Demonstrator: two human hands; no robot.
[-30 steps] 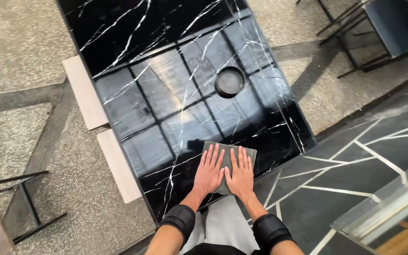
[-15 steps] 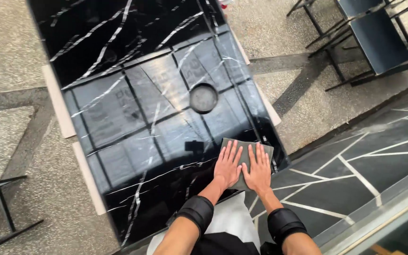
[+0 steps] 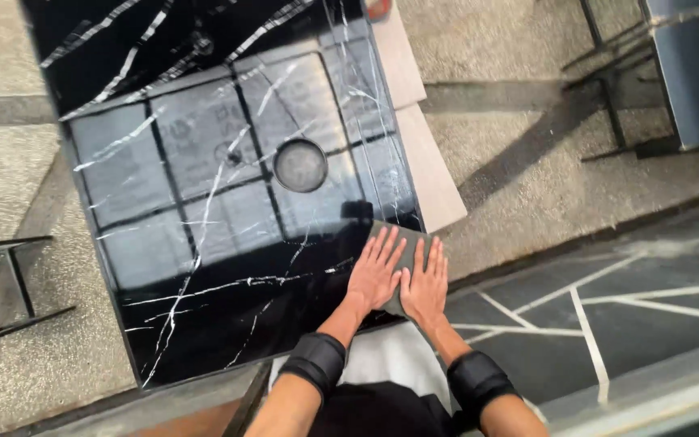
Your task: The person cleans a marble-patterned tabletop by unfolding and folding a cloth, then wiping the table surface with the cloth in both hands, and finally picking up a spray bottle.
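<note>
Both hands are lying flat, fingers spread, neither grip closing on anything: the left hand (image 3: 375, 275) and right hand (image 3: 425, 285) are pressing side by side on a grey cloth (image 3: 404, 243). The cloth is resting at the near right corner of a black marble slab (image 3: 204, 243) with white veins. A round hole (image 3: 300, 165) is sitting just beyond the cloth, and pale boards (image 3: 438, 178) are poking out beside the slab's right edge.
</note>
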